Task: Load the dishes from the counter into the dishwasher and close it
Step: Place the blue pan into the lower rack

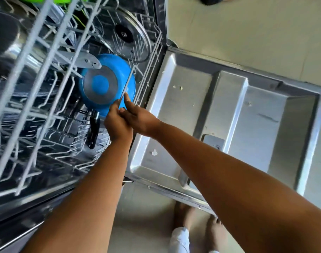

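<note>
A: Where does your blue pan (108, 84) sit?

B: It stands on edge in the lower rack (64, 143), base turned toward you, just beyond your fingertips. Its black handle (93, 132) hangs down right beside your left hand (117, 125), on its outer side.

A: And your hands?

B: They meet at the rack's front. Your left hand is curled round the grey rack wire (126, 84) that runs up across the pan's face. Your right hand (139, 119) lies against the left one, a finger stretched along that same wire; whether it truly grasps the wire or only touches it, you cannot tell from here.

A: What lies beyond the pan?

B: Farther from your hands, up the rack, a glass lid (126, 35) with a dark knob leans among the tines. The upper rack (37, 70) juts out over your left forearm, blurred. The open dishwasher door (238, 114) lies flat beneath your right arm, with white crumbs scattered on its steel. Your bare feet (185, 216) stand on the tiled floor just below the door's edge
</note>
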